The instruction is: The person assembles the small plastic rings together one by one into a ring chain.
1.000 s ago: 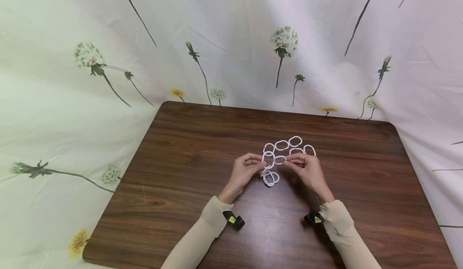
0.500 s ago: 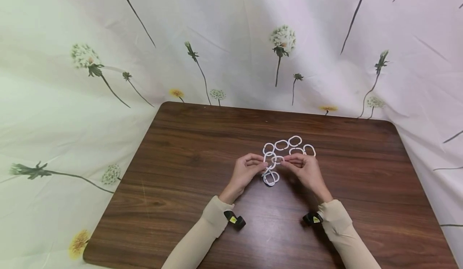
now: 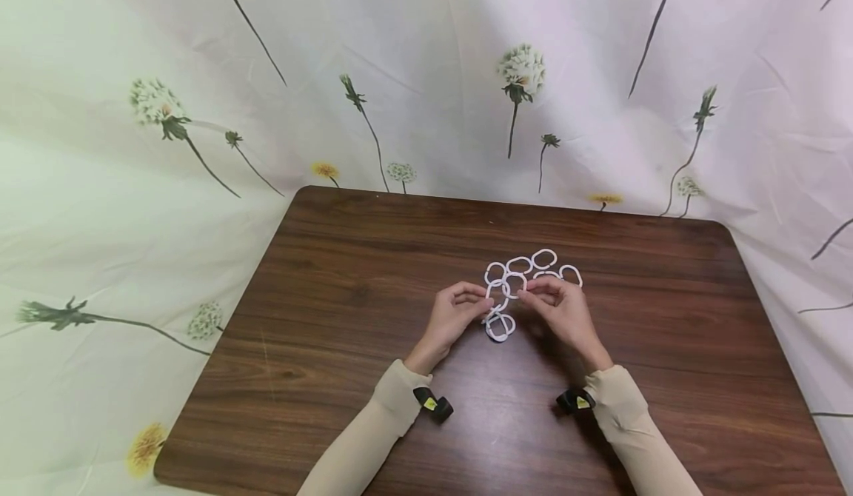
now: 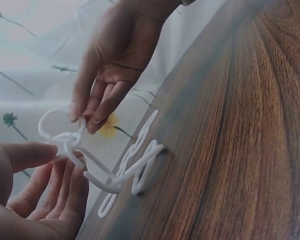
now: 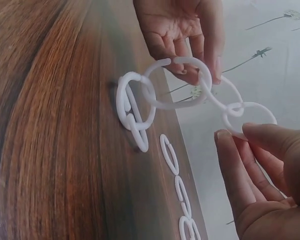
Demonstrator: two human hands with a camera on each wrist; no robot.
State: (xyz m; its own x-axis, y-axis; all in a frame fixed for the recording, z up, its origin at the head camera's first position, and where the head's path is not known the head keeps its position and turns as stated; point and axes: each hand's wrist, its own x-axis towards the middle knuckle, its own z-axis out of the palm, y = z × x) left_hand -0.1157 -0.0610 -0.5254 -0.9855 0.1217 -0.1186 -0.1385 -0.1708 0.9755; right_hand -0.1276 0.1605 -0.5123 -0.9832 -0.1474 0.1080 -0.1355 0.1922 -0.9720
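White plastic oval curtain rings, each with a small gap, are joined in a chain. My left hand (image 3: 452,320) pinches one ring (image 5: 175,106) between thumb and fingertips, near where another ring passes through it. The thumb and index finger of my right hand (image 3: 565,317) pinch an end ring (image 3: 516,273), which interlocks with the ring beside it in the right wrist view. Both hands hold their rings up over the table. Below the left fingertips, more linked rings (image 3: 512,325) hang down to a small heap on the wood.
Several more white rings (image 3: 519,258) lie in a curved row on the brown wooden table (image 3: 346,318), just beyond the hands. A pale cloth (image 3: 426,96) printed with dandelions hangs behind the table's far edge. Black straps (image 3: 433,405) sit at both wrists.
The ring in my right hand has moved slightly left, over the left-hand ring, then up, and has turned to show a rounder face. My left hand has barely moved.
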